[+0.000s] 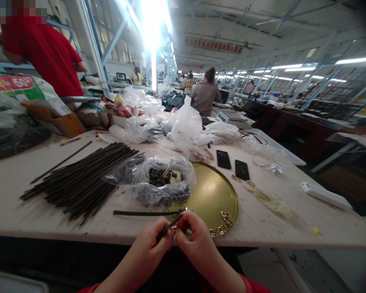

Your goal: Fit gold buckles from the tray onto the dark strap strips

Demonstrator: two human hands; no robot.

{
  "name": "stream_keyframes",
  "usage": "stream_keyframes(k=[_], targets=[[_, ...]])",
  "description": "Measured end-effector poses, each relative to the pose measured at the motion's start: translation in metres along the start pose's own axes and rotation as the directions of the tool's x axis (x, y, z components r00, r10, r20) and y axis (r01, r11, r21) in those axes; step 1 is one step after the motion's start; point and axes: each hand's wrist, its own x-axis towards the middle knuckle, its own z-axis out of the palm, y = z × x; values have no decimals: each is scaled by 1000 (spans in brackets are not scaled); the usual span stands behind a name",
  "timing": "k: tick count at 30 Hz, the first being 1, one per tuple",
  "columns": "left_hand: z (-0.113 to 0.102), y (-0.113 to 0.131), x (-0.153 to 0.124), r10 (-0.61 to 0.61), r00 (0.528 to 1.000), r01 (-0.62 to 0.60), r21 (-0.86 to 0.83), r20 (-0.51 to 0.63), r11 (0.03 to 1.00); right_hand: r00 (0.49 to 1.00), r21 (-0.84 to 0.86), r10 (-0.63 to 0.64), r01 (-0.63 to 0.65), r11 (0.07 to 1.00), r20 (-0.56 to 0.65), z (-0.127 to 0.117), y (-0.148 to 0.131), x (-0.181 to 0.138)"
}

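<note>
My left hand [151, 248] is closed around a thin black strap [167, 228] at the table's near edge. My right hand [195, 238] pinches the strap's upper end, where a small gold buckle [179, 211] shows. Just ahead lies another black strap [143, 213], flat on the table. A round gold tray [213, 191] sits right behind my hands, with several small gold buckles [222, 224] on its near rim. A clear plastic bag [158, 179] of small dark parts rests partly on the tray.
A pile of black straps [82, 179] lies at the left. Two black phones [232, 165] lie beyond the tray, and a white remote-like object [326, 195] at the right. Plastic bags [183, 122] and boxes crowd the far side. A person in red [42, 49] stands at the back left.
</note>
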Motion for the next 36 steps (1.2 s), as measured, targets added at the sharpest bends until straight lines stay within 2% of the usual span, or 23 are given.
stream_keyframes(k=[4,10,16,22,28,31,36], targets=[[1,-1,0,-3,1000,3,0,-11,1000,999,0,-1,1,1000,38,-4,-2,0],[0,3,-1,30,998,-26,62,-64,998,992,54,66,-72,996,110,-12,-2,1],[-2,7,-3,61,997,-53,127,-54,990,991,39,83,-88,995,104,-8,0,1],[-1,4,-5,74,994,-66,102,-78,993,988,80,77,-88,993,131,-8,-1,0],[0,6,-5,87,994,-68,242,-68,968,990,81,85,-95,992,114,-8,-3,0],[0,9,-5,86,993,-66,230,-78,971,989,128,109,-121,984,100,-5,2,-1],[-1,7,-6,113,991,-96,210,-74,973,963,258,173,-224,940,205,-3,8,-2]])
